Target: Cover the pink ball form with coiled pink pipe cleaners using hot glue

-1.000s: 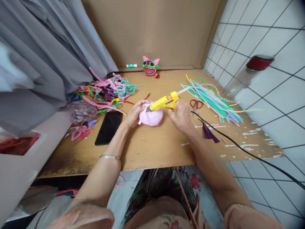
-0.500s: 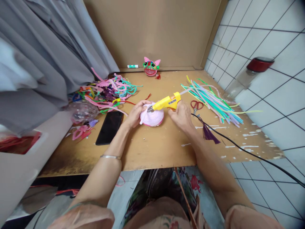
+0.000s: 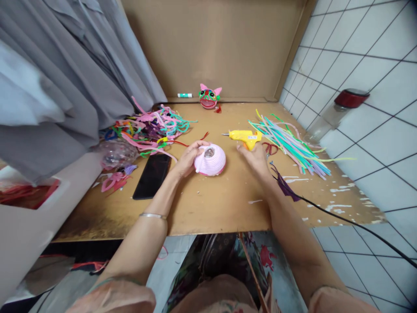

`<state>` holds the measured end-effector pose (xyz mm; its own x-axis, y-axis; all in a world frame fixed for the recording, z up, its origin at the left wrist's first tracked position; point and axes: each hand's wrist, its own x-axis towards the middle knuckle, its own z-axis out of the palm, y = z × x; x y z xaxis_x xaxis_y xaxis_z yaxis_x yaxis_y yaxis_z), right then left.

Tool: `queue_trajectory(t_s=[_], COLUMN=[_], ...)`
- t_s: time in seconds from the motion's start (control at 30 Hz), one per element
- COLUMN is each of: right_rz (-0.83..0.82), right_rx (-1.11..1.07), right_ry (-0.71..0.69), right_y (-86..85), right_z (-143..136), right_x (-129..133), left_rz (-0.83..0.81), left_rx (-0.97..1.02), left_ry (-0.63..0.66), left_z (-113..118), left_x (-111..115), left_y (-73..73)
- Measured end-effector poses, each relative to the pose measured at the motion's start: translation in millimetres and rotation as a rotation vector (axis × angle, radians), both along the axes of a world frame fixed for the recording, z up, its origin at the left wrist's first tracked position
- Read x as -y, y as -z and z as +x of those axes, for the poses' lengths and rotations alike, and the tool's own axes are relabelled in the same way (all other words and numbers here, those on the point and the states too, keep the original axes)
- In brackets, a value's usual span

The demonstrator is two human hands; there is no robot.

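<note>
My left hand (image 3: 189,159) is closed on the left side of a round dome (image 3: 213,165) wound in pale pink pipe cleaner. A small see-through patch remains uncovered at its top, and a darker pink line runs along its lower edge. In my right hand (image 3: 256,157) is a yellow glue gun (image 3: 244,137), gripped by its handle. Its metal nozzle points left, above and to the right of the dome, touching nothing. A black cord (image 3: 325,206) runs off to the right below my right forearm.
Mixed pipe cleaners (image 3: 156,124) are heaped at the left, near a black phone (image 3: 152,176). Straight pipe cleaners (image 3: 289,143) lie at the right beside red-handled scissors (image 3: 270,148) and a purple tassel (image 3: 286,189). A finished animal head (image 3: 208,98), a glue stick (image 3: 185,95) and a lidded jar (image 3: 342,108) stand farther back.
The glue gun has lifted off the dome and moved right, its nozzle now level and apart from it. My left hand still holds the dome. The view has shifted slightly.
</note>
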<state>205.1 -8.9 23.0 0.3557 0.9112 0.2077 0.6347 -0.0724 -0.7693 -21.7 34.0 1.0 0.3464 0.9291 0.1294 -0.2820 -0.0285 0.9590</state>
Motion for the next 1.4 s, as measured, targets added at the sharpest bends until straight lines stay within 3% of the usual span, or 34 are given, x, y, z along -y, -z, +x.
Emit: queue_trajectory(t_s=[0.13,0.43,0.6,0.7,0.8,0.93,1.03,1.2,1.4], right_rz=[-0.137,-0.169,-0.181,-0.089,0.21,0.656,0.831,0.872,0.727], right_rx=[0.184,0.483,0.626,0.732,0.729,0.631,0.627,0.456,0.143], right_ry=[0.208,0.23,0.291,0.296,0.122,-0.297,-0.537,-0.558,-0.474], right_y=[8.0,22.1,18.7,12.1,5.0,1.0,1.7,0.1,-5.2], right_z=[15.6,28.7,19.3,16.5,8.4,-23.9,-49.4,-56.7,-49.2], right_x=[-4.0,-10.8,-3.4,2.5,9.1,24.2,35.5,39.2,36.9], left_rz=[0.013,0.062,0.062,0.065,0.059,0.057,0.077,0.136,0.141], left_rx=[-0.003,-0.033,-0.038,-0.038,-0.024,-0.015,-0.03,-0.123,-0.131], left_ry=[-0.02,-0.013,-0.007,-0.002,-0.003,-0.004,-0.007,-0.023,-0.018], left_z=[1.6,5.7,6.0,6.4,7.1,8.0,8.4,9.0,9.3], left_x=[1.1,3.8,4.5,4.9,5.8,9.2,12.7,14.9,16.1], left_y=[1.2,1.5,1.8,1.1,-0.4,-3.5,-6.2,-9.6,-10.9])
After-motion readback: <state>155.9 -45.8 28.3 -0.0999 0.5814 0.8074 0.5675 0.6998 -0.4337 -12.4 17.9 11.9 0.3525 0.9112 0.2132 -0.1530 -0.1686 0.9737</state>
